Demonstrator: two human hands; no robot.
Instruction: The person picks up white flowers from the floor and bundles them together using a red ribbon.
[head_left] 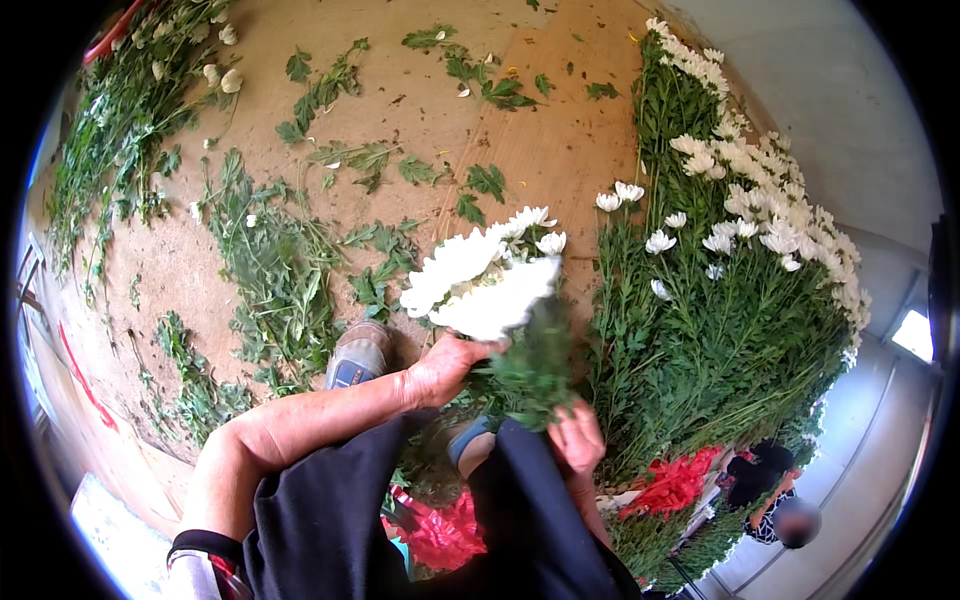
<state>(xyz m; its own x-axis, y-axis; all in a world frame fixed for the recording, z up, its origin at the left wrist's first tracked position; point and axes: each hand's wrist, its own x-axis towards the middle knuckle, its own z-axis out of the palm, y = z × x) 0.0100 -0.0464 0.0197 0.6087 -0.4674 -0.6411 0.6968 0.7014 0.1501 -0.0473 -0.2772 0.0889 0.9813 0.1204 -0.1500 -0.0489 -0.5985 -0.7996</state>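
Observation:
Just below the flower heads, my left hand (448,368) is closed around a bunch of white chrysanthemums (480,285), its fingers partly hidden by blooms and leaves. My right hand (578,437) has its fingers curled at the lower end of a leafy green chrysanthemum stem (538,370), right beside the bunch. That foliage and the bloom above it are smeared by motion, so I cannot tell how many stems are there. The bunch is over the floor in front of my knees, with its heads pointing away from me.
A large pile of white chrysanthemums (700,300) lies along the right. Stripped leaves (280,270) litter the brown floor (430,110), and more stems (110,150) are heaped far left. Red wrapping (440,525) lies between my legs. Another person (770,490) is at the lower right.

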